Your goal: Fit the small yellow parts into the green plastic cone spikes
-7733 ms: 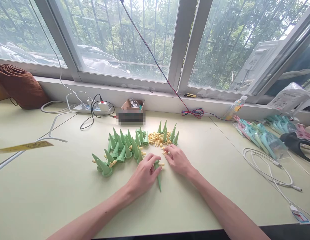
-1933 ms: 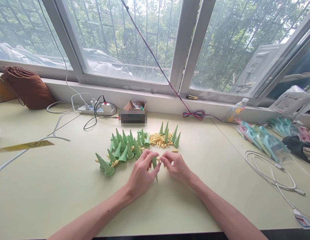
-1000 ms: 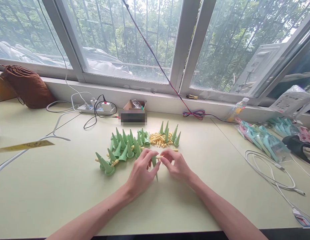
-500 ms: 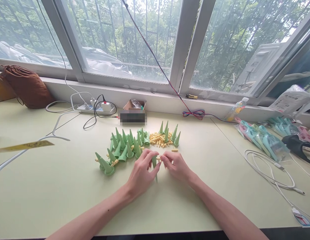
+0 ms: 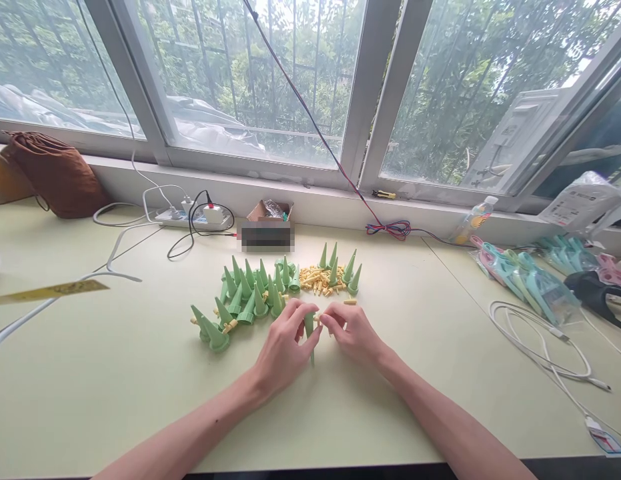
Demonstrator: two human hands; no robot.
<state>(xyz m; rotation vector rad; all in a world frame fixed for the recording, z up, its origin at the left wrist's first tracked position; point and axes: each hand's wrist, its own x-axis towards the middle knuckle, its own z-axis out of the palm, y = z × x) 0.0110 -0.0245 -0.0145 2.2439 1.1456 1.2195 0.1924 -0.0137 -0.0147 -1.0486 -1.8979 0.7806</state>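
- One green cone (image 5: 309, 325) is pointing toward 6 o'clock, pinched by the left hand (image 5: 285, 338).
- Right hand (image 5: 353, 331) is pinching a yellow piece (image 5: 317, 319).
- Other cones (image 5: 245, 288) are crowding 10 o'clock, a yellow pile (image 5: 319, 284) sitting at 12.

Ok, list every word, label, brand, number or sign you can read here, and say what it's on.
No text can be read.
Yellow strip: dark markings, too blurred.
Plastic bottle: label too small.
Plastic-wrapped packet: print too small.
White tag with red and blue print: too small.
Dark patch by the cardboard box: pixelated out.
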